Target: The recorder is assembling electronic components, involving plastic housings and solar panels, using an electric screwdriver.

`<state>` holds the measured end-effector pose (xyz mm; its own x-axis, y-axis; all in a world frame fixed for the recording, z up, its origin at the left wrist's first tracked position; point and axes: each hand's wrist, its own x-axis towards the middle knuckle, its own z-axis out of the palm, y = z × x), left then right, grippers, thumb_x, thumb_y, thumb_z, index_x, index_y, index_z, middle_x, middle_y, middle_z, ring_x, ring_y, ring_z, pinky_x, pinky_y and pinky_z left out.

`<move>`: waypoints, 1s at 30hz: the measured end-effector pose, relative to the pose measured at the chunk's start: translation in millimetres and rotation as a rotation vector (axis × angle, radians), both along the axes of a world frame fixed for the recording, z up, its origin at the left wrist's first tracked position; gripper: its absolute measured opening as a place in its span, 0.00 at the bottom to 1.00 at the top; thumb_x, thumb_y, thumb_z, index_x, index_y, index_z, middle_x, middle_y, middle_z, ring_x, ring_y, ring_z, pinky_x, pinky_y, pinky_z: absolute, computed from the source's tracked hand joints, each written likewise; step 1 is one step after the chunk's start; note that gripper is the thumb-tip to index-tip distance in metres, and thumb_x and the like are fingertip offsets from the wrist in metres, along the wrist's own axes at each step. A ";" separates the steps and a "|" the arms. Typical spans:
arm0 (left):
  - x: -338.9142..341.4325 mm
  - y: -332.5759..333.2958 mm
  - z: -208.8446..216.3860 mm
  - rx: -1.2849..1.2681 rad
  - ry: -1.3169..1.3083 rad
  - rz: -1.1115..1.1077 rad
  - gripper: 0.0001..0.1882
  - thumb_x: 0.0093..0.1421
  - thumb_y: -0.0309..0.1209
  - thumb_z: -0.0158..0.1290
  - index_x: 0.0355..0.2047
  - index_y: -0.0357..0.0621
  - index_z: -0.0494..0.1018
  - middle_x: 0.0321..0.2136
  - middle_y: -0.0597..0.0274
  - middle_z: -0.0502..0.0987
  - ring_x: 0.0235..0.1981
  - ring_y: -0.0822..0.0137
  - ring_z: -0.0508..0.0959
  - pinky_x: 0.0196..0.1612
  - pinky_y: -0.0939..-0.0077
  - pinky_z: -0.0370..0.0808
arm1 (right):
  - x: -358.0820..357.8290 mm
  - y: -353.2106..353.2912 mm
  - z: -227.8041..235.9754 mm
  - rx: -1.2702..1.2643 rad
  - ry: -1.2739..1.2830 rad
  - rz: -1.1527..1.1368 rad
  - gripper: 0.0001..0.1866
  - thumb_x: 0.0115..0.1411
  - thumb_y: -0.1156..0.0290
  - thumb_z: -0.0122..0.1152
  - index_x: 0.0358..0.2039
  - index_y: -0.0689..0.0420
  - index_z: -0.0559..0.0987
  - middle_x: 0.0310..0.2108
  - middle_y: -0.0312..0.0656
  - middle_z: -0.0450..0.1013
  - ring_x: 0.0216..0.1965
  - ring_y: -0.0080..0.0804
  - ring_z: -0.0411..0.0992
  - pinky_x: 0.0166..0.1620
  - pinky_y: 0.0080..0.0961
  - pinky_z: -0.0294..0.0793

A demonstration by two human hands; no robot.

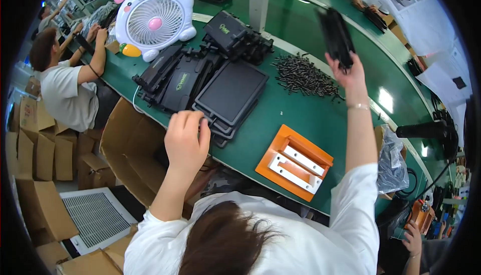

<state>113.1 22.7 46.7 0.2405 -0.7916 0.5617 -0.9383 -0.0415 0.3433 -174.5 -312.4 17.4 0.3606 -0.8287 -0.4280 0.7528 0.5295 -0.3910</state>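
Raised over the right part of the green bench, my right hand (pixel 350 74) is closed around the lower end of a long black plastic part (pixel 335 34), smeared by motion. My left hand (pixel 184 137) is curled at the bench's near edge, beside a stack of flat black rectangular panels (pixel 233 92). Something small and dark shows between its thumb and fingers; I cannot make out what it is. Right of the panels lies an orange fixture (pixel 269 160) with white slotted blocks (pixel 295 174). Beyond it is a loose pile of small black pin-like pieces (pixel 305 74).
Black plastic housings (pixel 183 82) are heaped behind the panels, with a white rabbit-shaped fan (pixel 155 22) past them. A metal post (pixel 260 4) rises at the back. An open carton (pixel 125 150) stands at left. Co-workers (pixel 70 82) sit farther along the bench.
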 end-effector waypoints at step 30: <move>97.9 -72.2 -36.2 0.378 0.137 0.191 0.40 0.45 0.43 0.60 0.57 0.44 0.58 0.51 0.45 0.63 0.51 0.46 0.65 0.53 0.58 0.64 | -67.7 282.0 61.6 -1.181 1.326 -0.269 0.21 0.39 0.85 0.67 0.37 0.67 0.75 0.29 0.41 0.71 0.28 0.24 0.69 0.34 0.18 0.70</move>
<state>211.0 -49.5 10.4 0.4545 -0.8694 0.1939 -0.8485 -0.3563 0.3913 -242.3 -30.4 79.0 0.1213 -0.8510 0.5109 -0.3353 -0.5196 -0.7859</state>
